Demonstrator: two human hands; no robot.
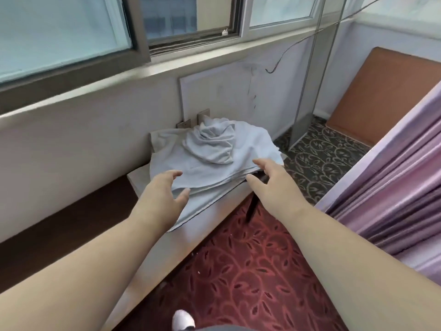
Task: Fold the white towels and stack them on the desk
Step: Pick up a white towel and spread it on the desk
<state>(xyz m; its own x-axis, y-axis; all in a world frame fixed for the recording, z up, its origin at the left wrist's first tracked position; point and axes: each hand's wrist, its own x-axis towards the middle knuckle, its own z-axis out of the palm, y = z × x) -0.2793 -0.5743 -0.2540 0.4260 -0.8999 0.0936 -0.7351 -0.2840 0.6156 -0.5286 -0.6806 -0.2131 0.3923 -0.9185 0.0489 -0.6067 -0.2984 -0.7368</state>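
Towels are what we have reached for, and we judge the task to be near its start. A flat pile of white cloth towels (pixel 207 173) lies on the pale table (pixel 229 199) under the window, toward its far right end, with one edge hanging over the near side. On top of the pile, at its far part, sits a crumpled white towel (pixel 211 144), bunched and plainly not folded. The layers beneath look flat, but we cannot tell whether they are finished folds or merely spread cloth. So at least the crumpled one is left to fold and stack.

Our left hand (pixel 164 189) is over the near left part of the pile, its fingers (pixel 175 174) spread wide and holding nothing; whether the thumb touches the cloth we cannot tell. Our right hand (pixel 269 177) is at the pile's near right edge, also wide and empty, its fingers just at the cloth's rim. The crumpled towel lies beyond both hands, between them and farther off.

A pink curtain (pixel 393 187) hangs at the right, and red patterned carpet (pixel 250 271) covers the near floor.
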